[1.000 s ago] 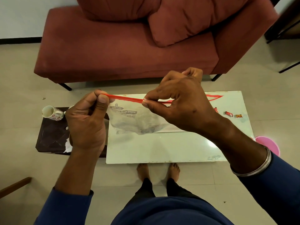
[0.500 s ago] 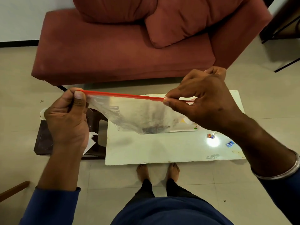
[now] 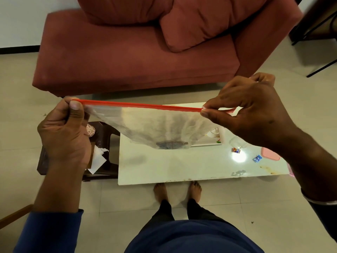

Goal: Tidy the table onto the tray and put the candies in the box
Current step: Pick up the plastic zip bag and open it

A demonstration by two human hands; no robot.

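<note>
Head view: left hand [image 3: 63,136], right hand [image 3: 249,114] grips pinching zip bag [image 3: 155,128] red strip ends.

A big red sofa [image 3: 135,57] stood on a pale tiled floor [image 3: 228,201], with a soft red cushion [image 3: 197,24] on its seat. Behind the sofa was a white wall [image 3: 20,21] with a dark strip at the bottom. In front of the sofa stood a shiny white worktop [image 3: 182,167], and a bright light shone off it. A dark brown stool [image 3: 104,139] sat just left of the worktop.
</note>
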